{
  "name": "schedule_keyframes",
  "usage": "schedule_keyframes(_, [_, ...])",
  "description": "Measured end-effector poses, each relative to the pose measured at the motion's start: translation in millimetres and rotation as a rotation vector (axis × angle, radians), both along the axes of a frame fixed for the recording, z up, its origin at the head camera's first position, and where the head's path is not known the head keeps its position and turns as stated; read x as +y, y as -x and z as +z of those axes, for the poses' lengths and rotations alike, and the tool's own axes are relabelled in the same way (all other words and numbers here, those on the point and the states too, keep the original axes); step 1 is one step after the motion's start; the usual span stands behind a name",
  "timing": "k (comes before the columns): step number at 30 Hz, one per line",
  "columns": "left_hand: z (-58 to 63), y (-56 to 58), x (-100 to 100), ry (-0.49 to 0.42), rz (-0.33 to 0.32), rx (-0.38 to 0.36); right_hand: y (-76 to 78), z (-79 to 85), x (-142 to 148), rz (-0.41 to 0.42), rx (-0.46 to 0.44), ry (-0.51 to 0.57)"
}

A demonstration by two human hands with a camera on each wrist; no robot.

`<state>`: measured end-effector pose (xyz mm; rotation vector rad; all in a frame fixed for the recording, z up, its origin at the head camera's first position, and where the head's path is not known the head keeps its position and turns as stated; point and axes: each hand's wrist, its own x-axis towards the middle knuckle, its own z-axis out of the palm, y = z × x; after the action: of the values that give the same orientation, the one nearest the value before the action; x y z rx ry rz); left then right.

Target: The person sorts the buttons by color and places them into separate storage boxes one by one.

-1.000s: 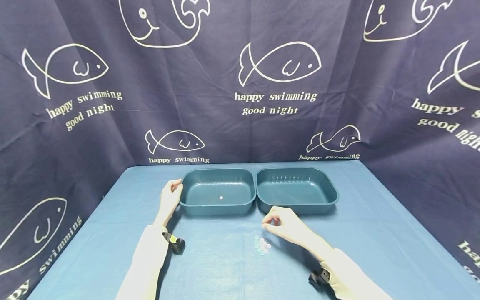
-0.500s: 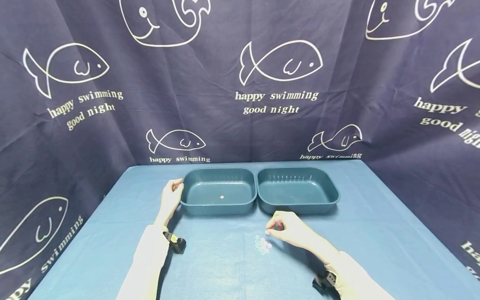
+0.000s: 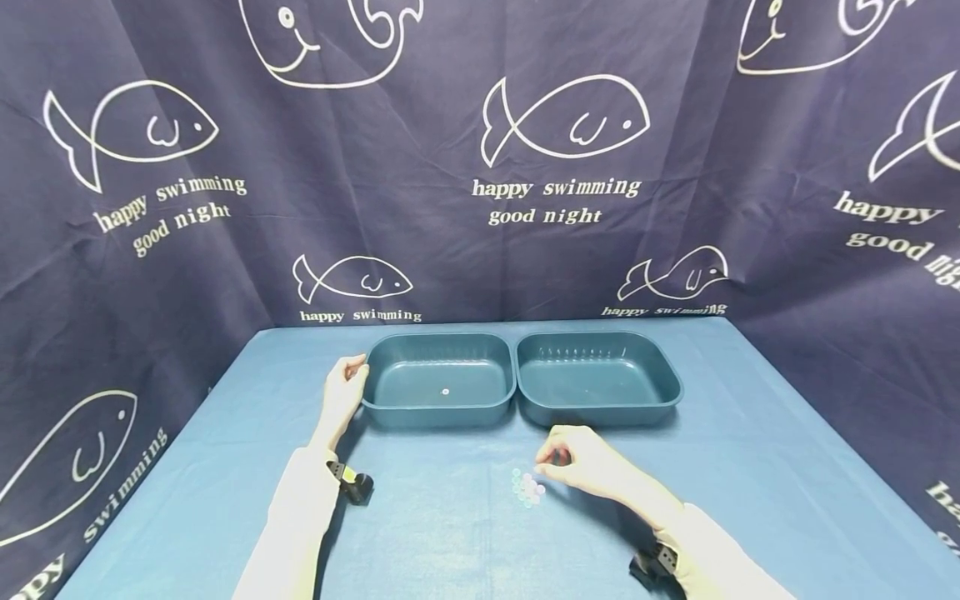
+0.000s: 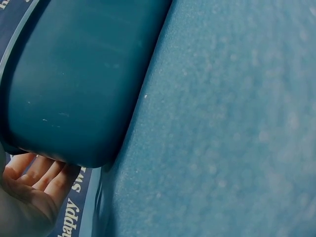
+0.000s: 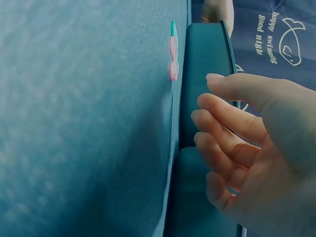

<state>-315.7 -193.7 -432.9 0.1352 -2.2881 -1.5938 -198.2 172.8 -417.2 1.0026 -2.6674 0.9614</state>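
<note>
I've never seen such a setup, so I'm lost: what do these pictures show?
There is no robot here, just a person working bare-handed. The wide view comes from a camera worn on the head; the close views come from a wrist camera on each arm. On the blue tablecloth stand a left teal bin and a right teal bin, side by side, with a cluster of small pastel discs nearer the person. One lone disc lies in the left teal bin. The left hand touches that bin's outer end; how firm its grip is, I can't tell. The right hand is near the cluster, its grip holding nothing visible.
</note>
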Motion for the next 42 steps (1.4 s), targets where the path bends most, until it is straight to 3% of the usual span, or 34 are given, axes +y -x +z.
schedule_keyframes(13, [4.3,-0.2,2.0,0.008,0.006,0.004,-1.8,1.4,1.3,0.047,-0.137,-0.070])
schedule_keyframes(17, [3.7,0.3,2.0,0.007,0.010,0.006,-3.6,3.5,-0.1,0.053,-0.143,-0.090])
schedule_keyframes(30, [2.4,2.4,1.9,-0.001,0.014,0.016,-6.6,6.3,-3.2,0.036,0.022,-0.211])
schedule_keyframes(42, [3.6,0.7,0.6,0.001,0.010,0.008,-6.1,9.4,-8.2,0.092,0.191,-0.304])
